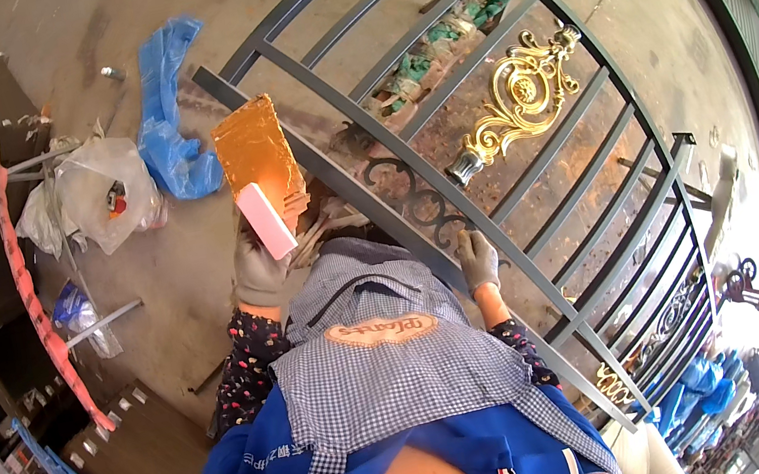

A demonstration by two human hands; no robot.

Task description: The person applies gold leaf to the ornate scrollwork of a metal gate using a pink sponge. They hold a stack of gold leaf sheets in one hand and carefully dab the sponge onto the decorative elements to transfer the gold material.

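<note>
My left hand (260, 273), in a grey glove, is closed under a flat board (256, 147) smeared with shiny gold-orange paint. A pink block with a white side (266, 220) lies against the board's near end, next to the fingers. At the inner edge of a dark grey metal railing (348, 107) is my right hand (479, 260), also gloved. Its fingers are curled together; what they hold, if anything, is hidden. Beside it, a dark scroll ornament (408, 197) sits between two bars. Farther in, a gold scroll ornament (517, 98) with silvery ends is set among the bars.
The railing slants across my front and right. Blue plastic sheeting (168, 112) and a whitish plastic bag (104, 183) lie at left, near a rack with a pink-wrapped bar (31, 285). A green-wrapped bundle (466, 32) rests beyond the bars. More blue-wrapped pieces (701, 389) stand at right.
</note>
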